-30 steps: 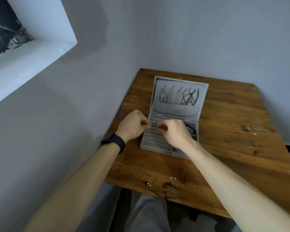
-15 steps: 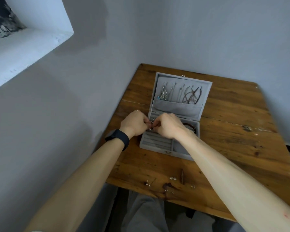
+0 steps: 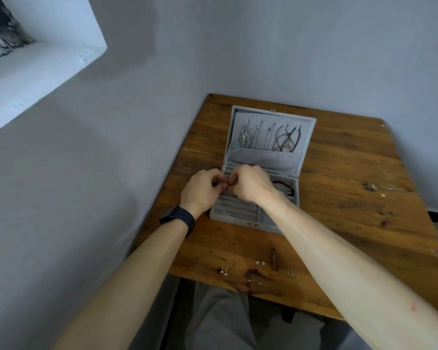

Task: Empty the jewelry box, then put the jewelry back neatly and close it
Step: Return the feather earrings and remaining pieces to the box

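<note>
Left hand [image 3: 202,190] and right hand [image 3: 251,184], fingers curled, pinch a tiny item [image 3: 226,186] between them, too small to identify, over the ring slots of the open jewelry box [image 3: 238,219]. Necklaces [image 3: 286,140] hang in its raised lid. Small earrings [image 3: 260,262] lie along the near edge of the worn wooden table [image 3: 352,198]. The table sits in a corner of grey walls [image 3: 137,122]. White window ledge [image 3: 36,79] at far left.

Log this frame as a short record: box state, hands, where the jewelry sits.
box: jewelry box open on the wooden table, lid raised
lid: necklaces hang above a pocket
hands: left hand and right hand both pinch a small piece over the ring rolls; too small to identify
right compartment: reddish bracelet
table near edge: earrings lie loose
</note>
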The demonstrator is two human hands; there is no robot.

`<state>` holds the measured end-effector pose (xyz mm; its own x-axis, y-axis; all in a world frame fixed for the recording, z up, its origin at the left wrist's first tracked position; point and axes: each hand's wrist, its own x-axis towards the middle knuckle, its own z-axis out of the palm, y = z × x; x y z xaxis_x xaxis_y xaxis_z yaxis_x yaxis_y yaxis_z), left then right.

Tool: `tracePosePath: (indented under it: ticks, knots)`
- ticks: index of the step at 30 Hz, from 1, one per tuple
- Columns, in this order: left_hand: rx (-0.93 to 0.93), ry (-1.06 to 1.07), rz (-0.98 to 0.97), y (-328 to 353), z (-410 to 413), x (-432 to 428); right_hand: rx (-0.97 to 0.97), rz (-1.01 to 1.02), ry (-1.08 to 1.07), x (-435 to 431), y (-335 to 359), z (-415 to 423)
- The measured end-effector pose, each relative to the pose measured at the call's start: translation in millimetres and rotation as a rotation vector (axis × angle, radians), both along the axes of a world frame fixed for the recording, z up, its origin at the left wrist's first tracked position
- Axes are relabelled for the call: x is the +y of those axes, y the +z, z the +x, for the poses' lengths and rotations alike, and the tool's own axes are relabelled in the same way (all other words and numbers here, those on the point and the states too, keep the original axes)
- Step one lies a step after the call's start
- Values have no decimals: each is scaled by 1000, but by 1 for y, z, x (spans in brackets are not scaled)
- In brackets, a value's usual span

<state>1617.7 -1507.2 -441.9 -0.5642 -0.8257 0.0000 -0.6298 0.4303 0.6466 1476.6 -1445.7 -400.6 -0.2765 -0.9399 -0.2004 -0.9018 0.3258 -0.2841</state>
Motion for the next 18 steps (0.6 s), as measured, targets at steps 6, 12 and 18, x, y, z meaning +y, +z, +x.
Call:
tracePosePath:
  ticks: [6, 12, 18]
  knots:
    - [-77, 17, -90, 2, -2, 6, 62, -86, 1, 5, -6, -1]
    - [-142, -19, -171, 5, -1, 12, 84, -157, 48, 13, -12, 0]
    - [-50, -94, -101, 17, 15, 21, -45, -360, -34, 55, 4, -1]
